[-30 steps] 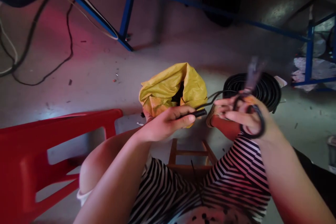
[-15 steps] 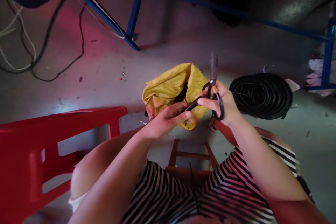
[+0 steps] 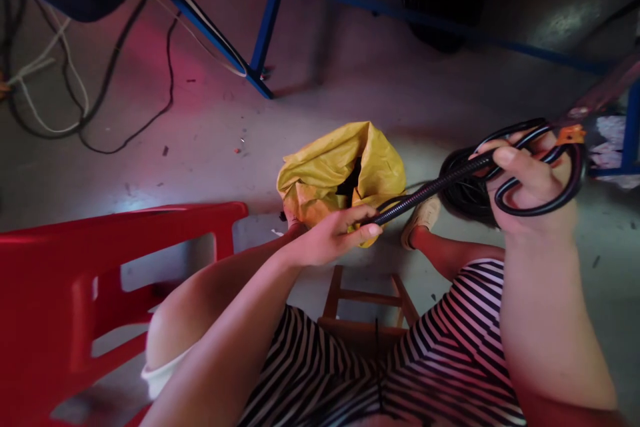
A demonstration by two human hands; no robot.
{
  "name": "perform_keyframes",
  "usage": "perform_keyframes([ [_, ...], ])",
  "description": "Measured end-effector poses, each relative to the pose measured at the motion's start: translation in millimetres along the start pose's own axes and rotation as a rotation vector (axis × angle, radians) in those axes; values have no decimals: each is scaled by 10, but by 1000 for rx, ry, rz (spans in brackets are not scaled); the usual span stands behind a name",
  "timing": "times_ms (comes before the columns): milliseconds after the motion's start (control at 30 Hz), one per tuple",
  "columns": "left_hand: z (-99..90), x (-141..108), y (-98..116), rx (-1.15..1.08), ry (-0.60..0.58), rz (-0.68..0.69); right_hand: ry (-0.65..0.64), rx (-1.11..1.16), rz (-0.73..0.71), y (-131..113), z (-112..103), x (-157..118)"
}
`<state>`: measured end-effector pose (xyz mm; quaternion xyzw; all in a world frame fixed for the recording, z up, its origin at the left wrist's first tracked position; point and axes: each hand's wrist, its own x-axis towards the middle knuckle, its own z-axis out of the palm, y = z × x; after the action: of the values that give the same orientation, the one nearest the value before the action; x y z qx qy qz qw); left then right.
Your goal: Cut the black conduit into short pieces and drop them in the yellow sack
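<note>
A black ribbed tube point(image 3: 430, 193) stretches between my two hands, rising to the right. Its lower end is pinched in the fingers of my left hand point(image 3: 340, 237), beside a yellow bag point(image 3: 325, 167) that gapes over a dark inside. My right hand point(image 3: 535, 180) grips the tube's other end and also holds scissors point(image 3: 580, 135) with black handles and an orange band, their blades pointing up and right. Behind that hand lies a coil of black tubing point(image 3: 463, 193) on the floor, partly covered by the hand.
A red plastic chair point(image 3: 45, 280) stands at the left. A small wooden stool point(image 3: 370, 297) is between my legs. Blue metal frames point(image 3: 267, 20) cross the top, and loose cables point(image 3: 170, 73) lie at the upper left.
My right hand has moved far to the right with the scissors, and a length of black tube now spans the hands. My left hand has shifted slightly right.
</note>
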<state>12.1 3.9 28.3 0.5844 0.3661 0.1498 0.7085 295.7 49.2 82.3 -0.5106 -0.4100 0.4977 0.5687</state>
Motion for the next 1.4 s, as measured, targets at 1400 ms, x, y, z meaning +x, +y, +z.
perform_keyframes([
  [1400, -120, -401, 27, -244, 62, -99, -304, -206, 353, 540, 609, -388],
])
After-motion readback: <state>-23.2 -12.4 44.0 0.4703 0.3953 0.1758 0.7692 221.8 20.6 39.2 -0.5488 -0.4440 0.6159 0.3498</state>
